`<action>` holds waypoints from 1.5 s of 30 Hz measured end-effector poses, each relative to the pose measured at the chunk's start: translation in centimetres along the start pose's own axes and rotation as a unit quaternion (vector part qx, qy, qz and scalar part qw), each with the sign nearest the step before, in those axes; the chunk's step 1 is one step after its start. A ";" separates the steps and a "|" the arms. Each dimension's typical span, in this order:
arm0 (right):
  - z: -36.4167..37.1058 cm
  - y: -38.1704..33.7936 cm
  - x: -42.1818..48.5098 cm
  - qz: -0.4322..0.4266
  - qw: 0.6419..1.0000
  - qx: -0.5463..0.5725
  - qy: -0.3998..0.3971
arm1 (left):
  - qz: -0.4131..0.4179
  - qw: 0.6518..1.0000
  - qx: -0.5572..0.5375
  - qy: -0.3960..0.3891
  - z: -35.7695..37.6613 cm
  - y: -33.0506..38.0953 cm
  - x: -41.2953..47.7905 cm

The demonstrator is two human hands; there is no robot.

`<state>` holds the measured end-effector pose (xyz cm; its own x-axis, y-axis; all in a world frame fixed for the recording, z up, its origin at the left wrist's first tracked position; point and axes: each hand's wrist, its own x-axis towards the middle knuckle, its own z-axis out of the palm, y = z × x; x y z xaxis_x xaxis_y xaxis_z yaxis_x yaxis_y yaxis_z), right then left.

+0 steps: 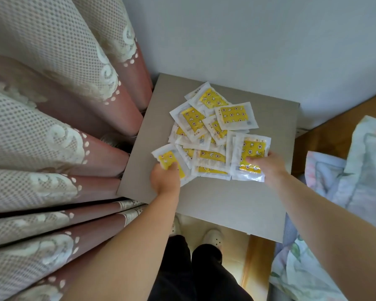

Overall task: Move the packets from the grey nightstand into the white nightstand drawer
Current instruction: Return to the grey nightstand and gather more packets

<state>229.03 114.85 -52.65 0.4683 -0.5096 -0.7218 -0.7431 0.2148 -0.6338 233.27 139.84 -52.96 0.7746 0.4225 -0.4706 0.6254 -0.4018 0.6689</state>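
Head camera looks down on the packets [206, 131], yellow-printed sachets heaped loosely on top of the grey nightstand [226, 203]. The left hand [164, 179] pinches one packet at the heap's near-left edge, thumb on top. The right hand [267, 165] is clamped on what looks like two stacked packets at the near-right edge. This seems to be the gathering step, with most of the heap untouched. Next, both hands need to lift clear and carry their packets to the white nightstand drawer, which is out of view. A curtain [52, 127] hangs to the left, and bedding [345, 181] lies to the right.
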 end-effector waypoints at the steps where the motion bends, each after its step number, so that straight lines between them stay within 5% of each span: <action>1: -0.3 0.1 0.1 0.011 1.000 0.021 -0.009 | 0.009 0.999 -0.035 0.025 -0.3 -0.1 -0.5; 5: -1.7 -0.2 -0.4 0.059 0.988 0.133 -0.054 | 0.053 0.989 -0.130 0.049 -0.5 1.2 -3.3; 11: -4.6 0.4 -1.1 0.079 0.966 0.219 -0.109 | 0.113 0.970 -0.011 -0.216 3.8 4.8 -6.5; 15: -7.1 1.1 -1.6 0.078 0.945 0.265 -0.174 | 0.100 0.971 0.057 -0.210 7.0 7.0 -7.2; 23: -7.4 1.4 -0.1 0.064 0.953 0.259 -0.146 | 0.174 0.938 0.251 -0.163 10.8 7.3 -7.2; 30: -5.2 2.9 0.1 0.085 0.959 0.247 -0.111 | 0.097 0.963 0.130 -0.214 10.9 7.5 -7.6; 39: -5.7 3.1 0.1 0.058 0.956 0.247 -0.147 | 0.043 0.920 0.044 -0.387 9.8 7.6 -6.2; 45: -6.7 3.3 -1.1 0.081 0.969 0.183 -0.146 | 0.006 0.913 0.003 -0.407 8.9 6.1 -6.7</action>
<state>222.85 110.56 -52.14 0.5148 -0.1984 -0.8341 -0.6236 0.5809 -0.5231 232.75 127.31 -50.81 0.5928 -0.3254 -0.7367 0.6144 -0.4086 0.6749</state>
